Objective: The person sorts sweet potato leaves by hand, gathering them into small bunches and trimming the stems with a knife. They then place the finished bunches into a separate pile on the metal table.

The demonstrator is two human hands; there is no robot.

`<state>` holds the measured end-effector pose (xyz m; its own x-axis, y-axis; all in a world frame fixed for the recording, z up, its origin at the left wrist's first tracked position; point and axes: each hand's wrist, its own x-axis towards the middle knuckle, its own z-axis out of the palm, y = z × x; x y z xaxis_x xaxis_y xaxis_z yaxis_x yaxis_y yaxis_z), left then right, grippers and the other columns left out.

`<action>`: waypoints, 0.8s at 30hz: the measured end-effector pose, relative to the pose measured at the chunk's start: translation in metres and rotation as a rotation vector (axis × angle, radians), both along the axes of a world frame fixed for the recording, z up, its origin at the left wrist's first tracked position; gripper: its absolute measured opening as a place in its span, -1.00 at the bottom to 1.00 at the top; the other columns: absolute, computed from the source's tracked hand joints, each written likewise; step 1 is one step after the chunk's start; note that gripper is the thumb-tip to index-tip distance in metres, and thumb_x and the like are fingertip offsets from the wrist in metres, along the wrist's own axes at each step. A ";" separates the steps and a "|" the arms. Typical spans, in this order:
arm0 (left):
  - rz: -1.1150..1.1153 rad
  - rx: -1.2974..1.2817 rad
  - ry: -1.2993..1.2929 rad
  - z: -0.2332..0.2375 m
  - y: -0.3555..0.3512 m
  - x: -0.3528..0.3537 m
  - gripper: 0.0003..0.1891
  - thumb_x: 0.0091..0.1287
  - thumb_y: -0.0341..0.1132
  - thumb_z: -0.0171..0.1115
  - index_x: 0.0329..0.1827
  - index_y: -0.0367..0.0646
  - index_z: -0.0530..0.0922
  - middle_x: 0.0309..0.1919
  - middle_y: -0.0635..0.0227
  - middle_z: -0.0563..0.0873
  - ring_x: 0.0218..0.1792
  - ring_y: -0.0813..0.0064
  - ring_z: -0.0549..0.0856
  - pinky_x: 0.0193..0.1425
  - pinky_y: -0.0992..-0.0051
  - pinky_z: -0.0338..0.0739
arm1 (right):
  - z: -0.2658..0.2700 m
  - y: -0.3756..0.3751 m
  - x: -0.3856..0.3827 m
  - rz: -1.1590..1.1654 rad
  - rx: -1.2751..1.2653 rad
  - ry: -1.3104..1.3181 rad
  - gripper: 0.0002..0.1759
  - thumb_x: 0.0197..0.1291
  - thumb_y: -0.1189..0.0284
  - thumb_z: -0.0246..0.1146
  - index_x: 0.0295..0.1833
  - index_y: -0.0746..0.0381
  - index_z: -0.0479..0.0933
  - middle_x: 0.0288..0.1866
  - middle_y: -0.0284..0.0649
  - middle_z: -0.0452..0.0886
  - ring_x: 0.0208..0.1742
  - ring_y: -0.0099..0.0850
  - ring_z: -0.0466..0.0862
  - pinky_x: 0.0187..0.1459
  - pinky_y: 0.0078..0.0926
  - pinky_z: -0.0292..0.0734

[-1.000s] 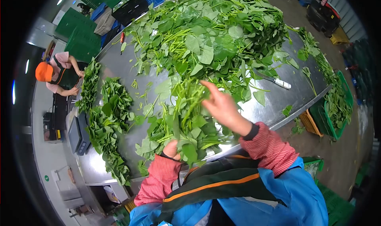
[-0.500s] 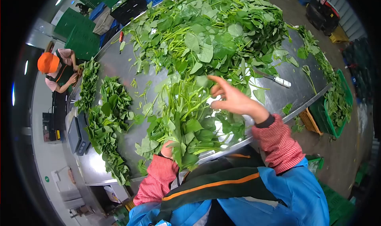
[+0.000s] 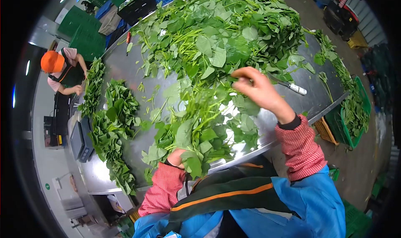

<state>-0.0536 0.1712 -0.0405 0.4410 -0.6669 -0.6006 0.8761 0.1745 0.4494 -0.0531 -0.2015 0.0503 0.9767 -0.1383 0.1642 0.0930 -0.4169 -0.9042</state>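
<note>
My left hand (image 3: 177, 157) is wrapped around the lower part of a bunch of leafy green stems (image 3: 196, 125) at the near edge of the metal table. Leaves hide most of its fingers. Above and to the right of that bunch, my right hand (image 3: 261, 91) hovers with bent fingers, thumb and forefinger apart, and nothing visible between them. It is close to the near side of a large heap of leafy greens (image 3: 217, 33). A knife with a white handle (image 3: 297, 89) lies just right of this hand, its blade partly under leaves.
Rows of bunched greens (image 3: 110, 137) line the table's left side beside a scale (image 3: 81, 141). A co-worker in an orange cap (image 3: 52, 62) stands at the far left. Off the right edge sits a green crate (image 3: 358, 112) with greens. A red-handled tool (image 3: 128, 38) lies at the back left.
My right hand has moved up and right, away from the bunch, and its forefinger is more bent. My left hand stays on the bunch. The co-worker's hands have moved apart.
</note>
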 end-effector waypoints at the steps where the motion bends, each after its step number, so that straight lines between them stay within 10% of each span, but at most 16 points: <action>1: -0.041 0.007 0.005 0.002 -0.002 0.001 -0.67 0.23 -0.49 0.16 0.07 -0.38 0.53 -0.26 0.05 0.73 -0.34 0.21 0.77 -0.28 0.27 0.72 | 0.006 0.012 0.003 0.065 -0.082 0.017 -0.45 0.08 0.11 0.38 0.07 0.28 0.56 -0.05 -0.14 0.56 -0.03 -0.32 0.59 -0.01 -0.40 0.51; 4: -0.075 -0.080 0.043 0.005 -0.008 0.009 -0.65 0.23 -0.49 0.15 0.09 -0.37 0.51 -0.26 0.05 0.73 -0.34 0.21 0.77 -0.29 0.26 0.72 | -0.006 0.036 0.015 0.274 -0.103 0.130 -0.55 0.05 0.16 0.41 -0.12 0.33 0.62 -0.27 -0.16 0.67 -0.25 -0.30 0.66 -0.17 -0.35 0.56; 12: 0.070 -0.018 0.044 -0.002 -0.010 -0.001 -0.64 0.28 -0.42 0.16 0.14 -0.31 0.50 -0.25 0.07 0.73 -0.33 0.25 0.76 -0.26 0.28 0.70 | -0.020 -0.013 0.002 -0.400 0.682 0.181 -0.78 0.26 0.34 0.29 -0.33 0.27 0.54 -0.56 -0.39 0.51 -0.51 -0.64 0.49 -0.41 -0.65 0.43; 19: -0.111 0.000 -0.072 0.018 -0.023 0.004 -0.57 0.28 -0.46 0.17 0.24 -0.25 0.43 -0.14 0.16 0.71 -0.23 0.29 0.76 -0.15 0.32 0.70 | 0.024 0.028 -0.023 -0.114 -0.432 -0.280 -0.74 0.00 0.24 0.42 -0.42 0.20 0.59 -0.35 -0.20 0.55 -0.19 -0.25 0.55 -0.18 -0.28 0.44; 24: -0.139 0.000 -0.117 0.031 -0.037 0.006 -0.59 0.22 -0.52 0.18 0.17 -0.33 0.49 -0.13 0.09 0.72 -0.21 0.30 0.76 -0.12 0.32 0.70 | -0.009 0.052 -0.016 -0.200 -0.509 -0.306 -0.79 0.03 0.26 0.36 -0.41 0.18 0.59 -0.34 -0.21 0.57 -0.27 -0.25 0.56 -0.24 -0.31 0.46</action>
